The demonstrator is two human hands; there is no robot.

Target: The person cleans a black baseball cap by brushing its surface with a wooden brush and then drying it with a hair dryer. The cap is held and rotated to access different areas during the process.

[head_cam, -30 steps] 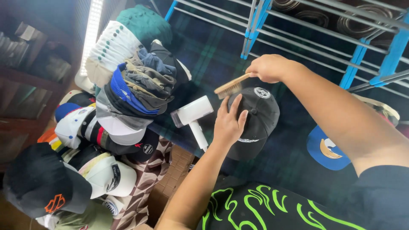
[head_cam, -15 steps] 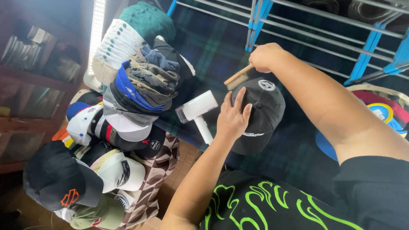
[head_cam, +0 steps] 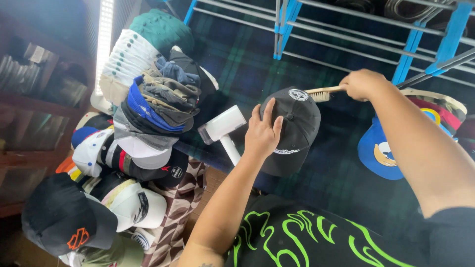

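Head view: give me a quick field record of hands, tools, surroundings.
left hand: left hand flat on black cap, steadying it
right hand: right hand grips wooden brush, bristles at the cap's crown
surface: dark plaid cloth
beside cap: white handheld device
left side: stacked caps
right side: blue cap
behind: blue-and-white rack

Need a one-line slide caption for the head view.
Left hand steadies a black cap while right hand holds a wooden brush at its crown.

Cap stall or shop, stacked caps (head_cam: 148, 118), blue metal racks (head_cam: 292, 20)
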